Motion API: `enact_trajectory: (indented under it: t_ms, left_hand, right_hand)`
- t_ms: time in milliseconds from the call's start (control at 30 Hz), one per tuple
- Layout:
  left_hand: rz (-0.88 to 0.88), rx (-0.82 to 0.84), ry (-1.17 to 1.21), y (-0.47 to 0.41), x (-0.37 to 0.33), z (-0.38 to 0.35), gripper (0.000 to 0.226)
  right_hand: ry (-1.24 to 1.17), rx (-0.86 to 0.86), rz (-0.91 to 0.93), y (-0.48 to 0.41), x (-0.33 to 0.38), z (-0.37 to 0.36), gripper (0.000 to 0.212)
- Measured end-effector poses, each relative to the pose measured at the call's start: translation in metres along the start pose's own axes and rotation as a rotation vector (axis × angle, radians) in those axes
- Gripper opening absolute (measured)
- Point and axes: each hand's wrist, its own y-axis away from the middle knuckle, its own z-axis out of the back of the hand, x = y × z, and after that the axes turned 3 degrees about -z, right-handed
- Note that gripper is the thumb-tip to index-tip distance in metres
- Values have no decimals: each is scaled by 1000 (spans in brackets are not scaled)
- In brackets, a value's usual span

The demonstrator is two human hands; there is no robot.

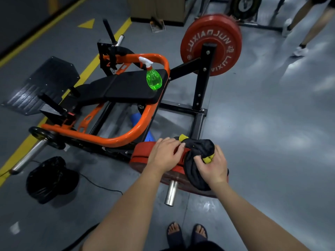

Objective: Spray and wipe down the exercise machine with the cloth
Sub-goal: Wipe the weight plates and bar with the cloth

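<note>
We judge the wiping step in hand: our right hand [212,167] curls round the bunched cloth [199,147] on the near red plate [139,153], our left hand [165,154] rests there with fingers [178,148] nearly straight, the spray bottle [154,79] stands well apart on the seat [126,89], so next we need firm rubbing.

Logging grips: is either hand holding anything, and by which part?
Right hand grips the cloth by its bunched middle; left hand rests on the red plate.
</note>
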Motion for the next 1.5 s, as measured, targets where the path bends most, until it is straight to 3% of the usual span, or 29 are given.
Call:
enact_trajectory:
  t_ms: [267,467,667,833,900,967,1100,1233,1400,1500]
  left_hand:
    - [64,7,17,-2,9,-3,48]
    - [81,-86,7,4,-8,-6,34]
    - [118,-64,3,5,-13,-12,40]
    - [89,-81,23,6,-13,-8,40]
    - [87,-85,27,4,-8,-9,39]
    - [99,-101,21,4,-5,-9,40]
    - [140,-93,41,1,7,-7,41]
    - [167,-44,137,1,25,-1,28]
    - [229,-109,223,5,31,0,39]
    - [293,-133,201,7,22,4,39]
  right_hand:
    - [-25,-47,134,-8,-6,-7,29]
    - [-57,37,106,-9,-12,0,34]
    - [-88,195,66,-9,-26,22,24]
    - [-119,-11,-176,10,-40,28,22]
    - [-3,-56,-221,8,-34,20,22]
    - [138,-95,-228,5,-19,7,37]
    - [254,-168,-105,12,28,-24,62]
    - [282,-149,118,8,51,-44,46]
    - [185,-96,359,0,26,-41,40]
    - [95,-80,370,-3,-4,-23,41]
